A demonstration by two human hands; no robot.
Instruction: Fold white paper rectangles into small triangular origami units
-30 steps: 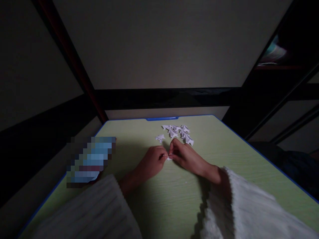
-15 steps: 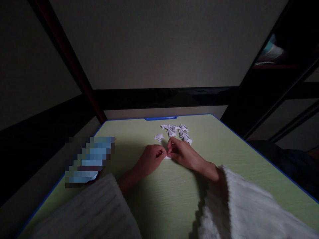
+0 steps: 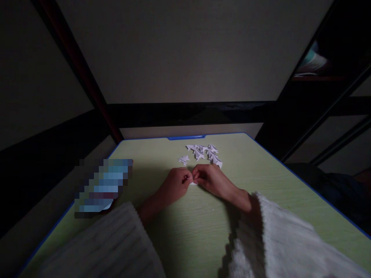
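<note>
Between my fingertips, low over the table, is a small piece of white paper, mostly hidden by the fingers. My left hand pinches it from the left, and a thin white edge shows at its thumb. My right hand is closed on the right side of the same piece, its fingertips touching the left ones. Just beyond the hands lie several folded white paper figures in a cluster. One separate paper figure rests a little to the left of them.
The light green table has a blue rim and a blue handle strip at its far edge. On the left lies a pixelated, phone-like object. A pale panel stands behind, with a dark shelf opening at right.
My right hand's raised fingers have come down and curled closer to the paper piece. My left hand keeps its pinch. The whole view has shifted very slightly.
</note>
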